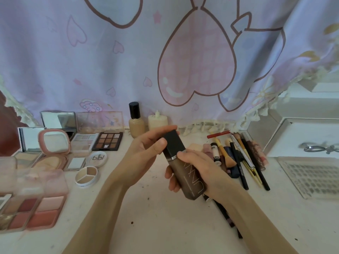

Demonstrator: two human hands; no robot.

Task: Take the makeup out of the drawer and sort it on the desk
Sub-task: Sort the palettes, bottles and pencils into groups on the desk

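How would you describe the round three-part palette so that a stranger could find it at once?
Start at the desk and look at the cluster of compacts on its left side. Nearest the person's left forearm lies the round white palette. Unlike the square pans around it and the lidded round compact behind it, it is open, with three beige wedges.

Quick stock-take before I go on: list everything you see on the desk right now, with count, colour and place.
Foundation bottle: one, dark brown with black cap, held above desk centre.
Standing bottles: two, beige and cream, at the back by the curtain.
Eyeshadow palette: one, black, brown shades, back left.
Compacts and palettes: many, mostly pink, left side.
Brushes and pencils: a bunch, mixed colours, right of centre.
Curtain: one, lilac with hearts, behind.
Left hand: on the cap.
Right hand: around the bottle body.
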